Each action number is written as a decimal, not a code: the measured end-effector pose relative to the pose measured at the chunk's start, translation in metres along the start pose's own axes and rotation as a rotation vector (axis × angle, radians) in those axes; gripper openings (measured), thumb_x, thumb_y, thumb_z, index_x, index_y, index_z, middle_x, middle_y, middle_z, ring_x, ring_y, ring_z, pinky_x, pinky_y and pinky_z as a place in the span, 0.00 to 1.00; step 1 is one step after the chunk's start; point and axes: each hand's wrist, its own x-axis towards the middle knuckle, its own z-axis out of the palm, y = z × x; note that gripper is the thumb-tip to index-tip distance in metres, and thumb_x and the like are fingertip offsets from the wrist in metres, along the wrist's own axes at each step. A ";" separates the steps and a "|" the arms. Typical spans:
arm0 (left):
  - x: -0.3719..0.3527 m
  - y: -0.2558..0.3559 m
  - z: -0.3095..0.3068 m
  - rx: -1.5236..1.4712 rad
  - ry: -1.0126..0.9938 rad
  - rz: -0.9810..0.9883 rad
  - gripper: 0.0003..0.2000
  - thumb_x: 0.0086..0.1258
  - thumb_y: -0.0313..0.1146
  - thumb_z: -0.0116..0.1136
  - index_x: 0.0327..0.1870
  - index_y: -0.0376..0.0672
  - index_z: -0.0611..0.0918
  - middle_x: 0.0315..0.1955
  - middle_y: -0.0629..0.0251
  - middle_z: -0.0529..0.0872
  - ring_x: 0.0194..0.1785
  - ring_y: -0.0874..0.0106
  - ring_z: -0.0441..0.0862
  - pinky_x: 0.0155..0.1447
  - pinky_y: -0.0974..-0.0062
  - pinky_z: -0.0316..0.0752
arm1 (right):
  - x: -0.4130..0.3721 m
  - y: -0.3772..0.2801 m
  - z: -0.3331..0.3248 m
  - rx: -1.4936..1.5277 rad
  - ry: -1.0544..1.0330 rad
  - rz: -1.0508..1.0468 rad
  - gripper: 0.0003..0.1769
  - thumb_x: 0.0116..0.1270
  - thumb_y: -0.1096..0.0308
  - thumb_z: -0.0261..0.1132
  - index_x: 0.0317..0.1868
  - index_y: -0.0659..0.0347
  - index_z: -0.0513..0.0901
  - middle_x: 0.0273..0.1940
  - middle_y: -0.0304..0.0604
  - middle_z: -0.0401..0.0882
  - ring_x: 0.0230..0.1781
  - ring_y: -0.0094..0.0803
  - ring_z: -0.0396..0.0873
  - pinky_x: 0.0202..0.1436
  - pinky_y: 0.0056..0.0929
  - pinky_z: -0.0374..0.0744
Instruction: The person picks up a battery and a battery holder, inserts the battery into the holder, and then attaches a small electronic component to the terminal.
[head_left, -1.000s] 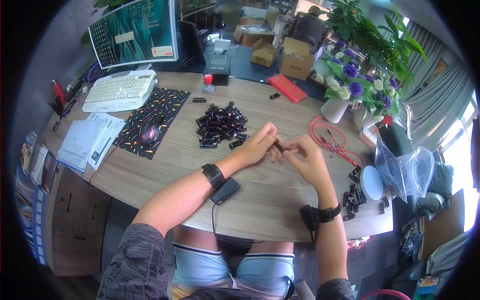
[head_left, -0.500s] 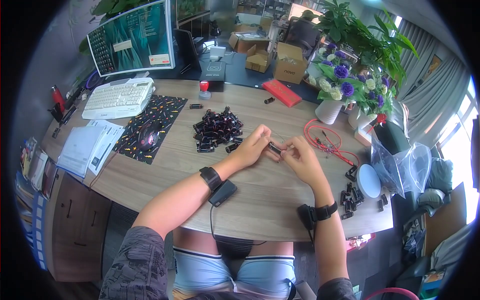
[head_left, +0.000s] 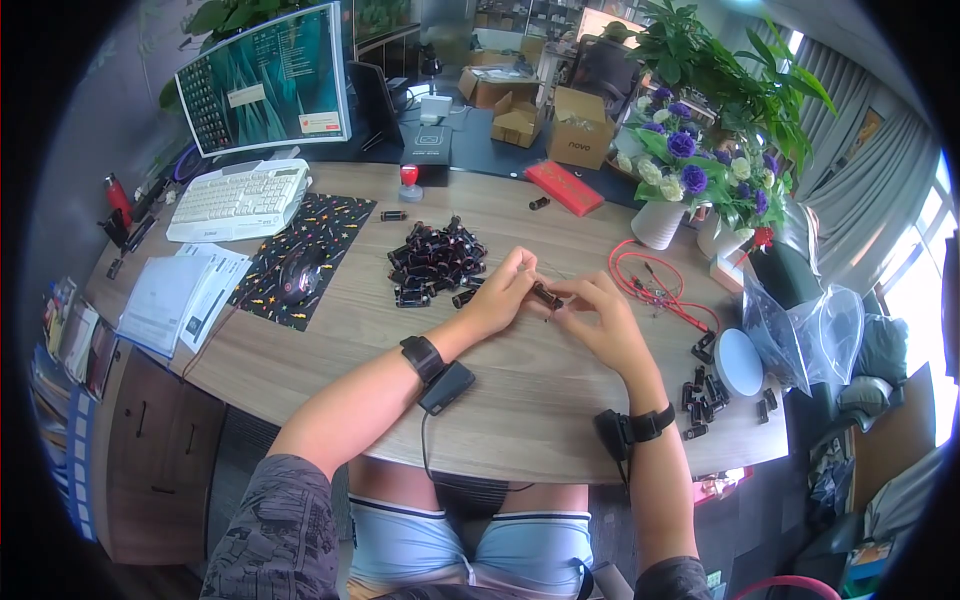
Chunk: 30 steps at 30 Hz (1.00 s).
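A small black cylindrical part (head_left: 547,295) is held between both hands above the middle of the desk. My left hand (head_left: 507,293) grips its left end, fingers curled. The fingertips of my right hand (head_left: 592,312) pinch it from the right. Left of my hands lies a pile of similar black parts (head_left: 437,257). More of these parts (head_left: 703,395) are scattered at the desk's right, beside a round light-blue lid (head_left: 738,362). Red cables (head_left: 652,275) lie coiled beyond my right hand.
At the left are a keyboard (head_left: 240,198), a patterned mat (head_left: 335,235) with a mouse (head_left: 300,277), and papers (head_left: 165,300). A red-topped stamp (head_left: 410,183), a red packet (head_left: 564,187), flower pots (head_left: 658,222) and a clear plastic bag (head_left: 812,335) stand or lie farther around.
The part between my hands has turned slightly, and my right fingers have shifted a little on it. My left hand has hardly moved.
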 end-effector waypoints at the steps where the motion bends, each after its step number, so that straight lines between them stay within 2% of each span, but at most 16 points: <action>1: 0.000 -0.002 0.000 -0.075 0.004 -0.007 0.05 0.92 0.32 0.39 0.54 0.41 0.64 0.52 0.47 0.86 0.55 0.61 0.92 0.57 0.62 0.92 | 0.000 0.001 0.000 0.000 0.001 0.000 0.20 0.66 0.75 0.77 0.58 0.63 0.89 0.55 0.45 0.81 0.53 0.34 0.87 0.58 0.31 0.86; 6: 0.001 -0.005 -0.003 -0.206 -0.013 -0.077 0.05 0.92 0.32 0.40 0.54 0.41 0.64 0.49 0.50 0.84 0.54 0.55 0.93 0.57 0.57 0.92 | 0.000 0.005 -0.002 -0.088 0.062 -0.066 0.18 0.66 0.76 0.75 0.57 0.62 0.91 0.53 0.45 0.84 0.51 0.36 0.87 0.58 0.32 0.86; 13: 0.001 -0.003 -0.005 -0.187 -0.027 -0.094 0.05 0.91 0.33 0.43 0.54 0.42 0.64 0.51 0.49 0.84 0.53 0.54 0.93 0.57 0.57 0.92 | 0.002 0.001 -0.007 -0.077 0.079 -0.046 0.17 0.66 0.78 0.72 0.56 0.63 0.91 0.49 0.45 0.88 0.49 0.35 0.88 0.59 0.33 0.85; 15: 0.001 0.000 -0.004 -0.171 -0.025 -0.099 0.06 0.91 0.33 0.44 0.53 0.42 0.64 0.52 0.49 0.84 0.53 0.54 0.93 0.58 0.58 0.91 | 0.003 0.002 -0.006 -0.079 0.099 -0.067 0.17 0.66 0.78 0.72 0.56 0.63 0.91 0.48 0.47 0.88 0.48 0.37 0.89 0.56 0.34 0.85; 17: 0.001 0.004 -0.002 -0.180 0.014 -0.081 0.07 0.91 0.35 0.45 0.55 0.43 0.67 0.52 0.52 0.83 0.55 0.57 0.92 0.61 0.58 0.89 | 0.003 0.002 -0.006 -0.080 0.108 -0.078 0.18 0.66 0.78 0.71 0.56 0.63 0.91 0.47 0.48 0.89 0.47 0.38 0.89 0.55 0.34 0.85; 19: 0.001 0.008 0.000 -0.183 0.034 -0.072 0.08 0.91 0.37 0.46 0.56 0.43 0.69 0.52 0.54 0.83 0.56 0.58 0.92 0.62 0.58 0.88 | 0.003 0.003 -0.007 -0.063 0.101 -0.070 0.18 0.66 0.78 0.71 0.57 0.63 0.91 0.48 0.47 0.89 0.49 0.36 0.89 0.58 0.33 0.84; 22: 0.001 0.010 0.010 -0.089 0.073 0.095 0.12 0.87 0.32 0.58 0.63 0.44 0.71 0.55 0.58 0.84 0.62 0.66 0.88 0.67 0.64 0.84 | 0.002 0.001 -0.007 -0.055 0.105 -0.074 0.19 0.67 0.78 0.71 0.58 0.63 0.91 0.49 0.47 0.90 0.49 0.36 0.89 0.58 0.34 0.84; 23: 0.000 0.010 0.011 -0.089 0.074 0.097 0.12 0.87 0.32 0.58 0.63 0.44 0.71 0.55 0.58 0.84 0.62 0.66 0.88 0.67 0.64 0.84 | 0.002 0.000 -0.006 -0.055 0.112 -0.081 0.19 0.67 0.79 0.71 0.58 0.63 0.91 0.48 0.48 0.89 0.48 0.37 0.89 0.57 0.34 0.84; 26: -0.004 0.005 0.010 0.144 -0.076 0.161 0.19 0.80 0.27 0.69 0.66 0.44 0.75 0.58 0.64 0.85 0.63 0.75 0.83 0.68 0.71 0.81 | 0.003 -0.002 -0.007 -0.062 0.116 -0.092 0.19 0.67 0.79 0.71 0.58 0.63 0.91 0.48 0.49 0.89 0.48 0.39 0.89 0.56 0.34 0.85; 30: -0.005 0.010 0.007 0.184 -0.052 0.114 0.16 0.77 0.26 0.72 0.60 0.43 0.80 0.56 0.69 0.85 0.59 0.79 0.83 0.64 0.76 0.80 | 0.002 -0.002 -0.008 -0.065 0.111 -0.094 0.20 0.67 0.79 0.71 0.59 0.63 0.91 0.48 0.49 0.89 0.48 0.39 0.89 0.56 0.35 0.85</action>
